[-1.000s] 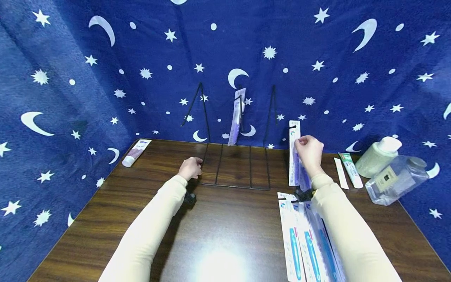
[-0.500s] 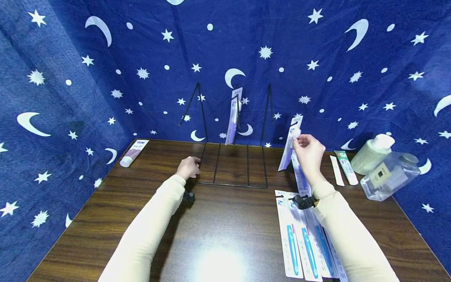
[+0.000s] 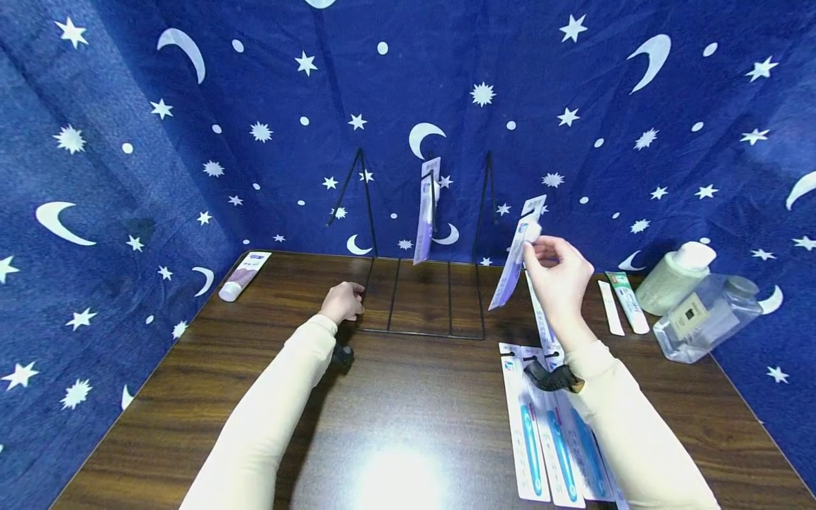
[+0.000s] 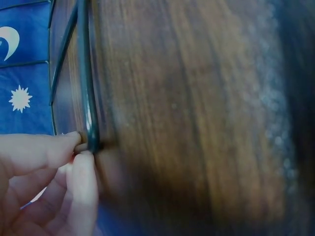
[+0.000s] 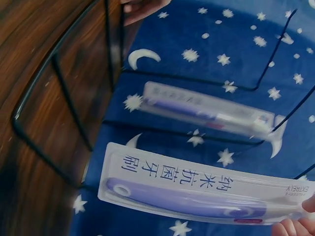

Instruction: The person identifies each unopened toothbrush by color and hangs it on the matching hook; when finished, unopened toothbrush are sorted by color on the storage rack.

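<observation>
My right hand (image 3: pixel 561 278) pinches a packaged purple toothbrush (image 3: pixel 512 263) near its upper end and holds it tilted above the table, right of the black wire rack (image 3: pixel 421 334). In the right wrist view, its blister card (image 5: pixel 197 184) shows the purple handle, with fingertips at the right edge. My left hand (image 3: pixel 343 302) pinches the rack's front left corner; the left wrist view shows thumb and finger on the wire (image 4: pixel 87 93). Another packaged purple toothbrush (image 3: pixel 426 216) hangs on the rack's middle hook. The left and right hooks carry nothing.
Packaged blue toothbrushes (image 3: pixel 530 446) lie at the front right, with another purple package (image 3: pixel 542 319) behind them. Farther right are a toothpaste tube (image 3: pixel 630 303), a thin white strip (image 3: pixel 610 308), a pale bottle (image 3: pixel 669 287) and a clear bottle (image 3: pixel 704 326). Another tube (image 3: pixel 245 276) lies back left.
My right hand has lifted the packaged purple toothbrush off the stack at the right and tilted it, its lower end swinging left toward the rack. My left hand stays at the rack's corner.
</observation>
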### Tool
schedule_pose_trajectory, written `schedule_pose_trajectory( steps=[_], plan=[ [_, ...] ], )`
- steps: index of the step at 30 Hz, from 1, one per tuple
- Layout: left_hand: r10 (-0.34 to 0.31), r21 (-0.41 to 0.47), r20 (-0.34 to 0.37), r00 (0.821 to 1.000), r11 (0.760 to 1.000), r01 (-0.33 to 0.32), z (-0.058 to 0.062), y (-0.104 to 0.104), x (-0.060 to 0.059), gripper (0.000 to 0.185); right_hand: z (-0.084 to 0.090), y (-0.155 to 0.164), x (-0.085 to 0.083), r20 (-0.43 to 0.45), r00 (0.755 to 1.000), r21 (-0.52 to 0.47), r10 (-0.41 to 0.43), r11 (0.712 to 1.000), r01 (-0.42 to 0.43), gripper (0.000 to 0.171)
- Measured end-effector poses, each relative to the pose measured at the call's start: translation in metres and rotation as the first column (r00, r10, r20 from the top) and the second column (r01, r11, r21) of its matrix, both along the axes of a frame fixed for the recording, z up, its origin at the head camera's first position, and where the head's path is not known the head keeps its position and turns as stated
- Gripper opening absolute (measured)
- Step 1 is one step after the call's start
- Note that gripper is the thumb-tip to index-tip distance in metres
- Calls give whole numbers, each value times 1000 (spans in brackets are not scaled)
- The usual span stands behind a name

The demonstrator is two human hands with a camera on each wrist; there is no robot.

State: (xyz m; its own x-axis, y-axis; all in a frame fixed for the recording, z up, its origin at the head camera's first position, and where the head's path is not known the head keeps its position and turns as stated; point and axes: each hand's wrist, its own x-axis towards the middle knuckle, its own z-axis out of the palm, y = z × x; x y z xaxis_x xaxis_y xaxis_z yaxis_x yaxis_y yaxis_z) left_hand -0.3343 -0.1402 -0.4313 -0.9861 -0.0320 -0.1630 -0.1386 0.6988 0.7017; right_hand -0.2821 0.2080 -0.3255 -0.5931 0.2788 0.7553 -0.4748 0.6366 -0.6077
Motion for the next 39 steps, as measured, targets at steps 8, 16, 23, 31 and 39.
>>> schedule_pose_trajectory(
  steps=[8, 16, 23, 31, 39],
  plan=[
    [-24, 28, 4, 1000, 999, 24, -2, -2, -3, 53, 14, -22, 30, -91, 991, -11, 98, 995, -100, 13],
    [-25, 23, -13, 1000, 999, 25, -2, -3, -2, 52, 11, -57, 45, -133, 973, 61, 191, 981, -184, 9],
    [-10, 33, -6, 1000, 999, 10, -1, -1, -1, 53, 6, -84, 44, -170, 949, 133, 265, 960, -245, 9],
    [-9, 29, -9, 1000, 1000, 10, -2, -2, -1, 52, 0, -105, 33, -132, 946, 190, 295, 945, -268, 6],
    [-12, -4, -20, 1000, 1000, 12, 0, 0, 0, 52, -3, -110, 9, -107, 966, 221, 234, 953, -206, 11]
  ],
)
